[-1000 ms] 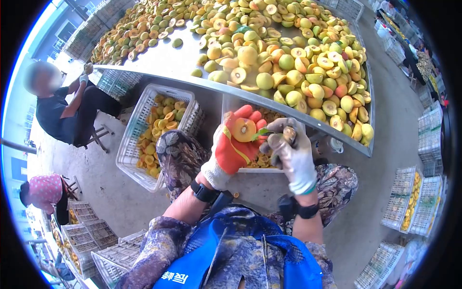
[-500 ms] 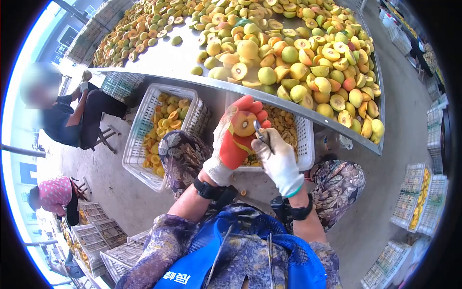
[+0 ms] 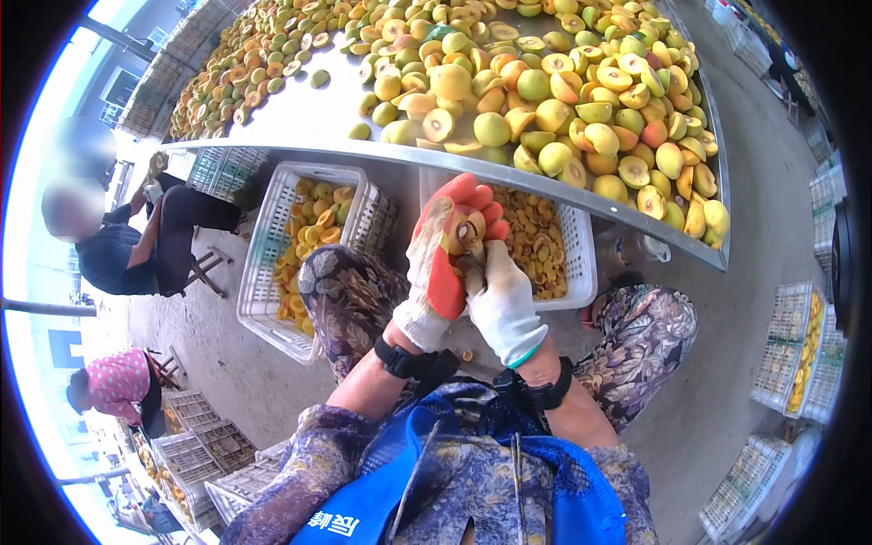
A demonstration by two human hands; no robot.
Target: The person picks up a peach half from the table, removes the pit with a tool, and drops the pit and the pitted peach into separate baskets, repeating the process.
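Head view, left grip cupping one halved fruit, right grip closed around one small tool

Glossy metal on the tabletop I see, smooth white plastic crate, rubbery-looking red coating on the knit-cloth left glove, matt white knit right glove, matt cloth trousers

Centre of frame: orange-red over cream on gloved left hand; off-white with green hem on gloved right hand; yellow-orange on fruit half. Top: yellow, green and reddish blush across piled fruit; silver-grey on counter. Bottom: bright blue with white lettering on garment; mottled purple and yellow on sleeve. Right of centre: pale floral print over dark on trousers; black on wristband. Lower left: pink with white dots on shirt.
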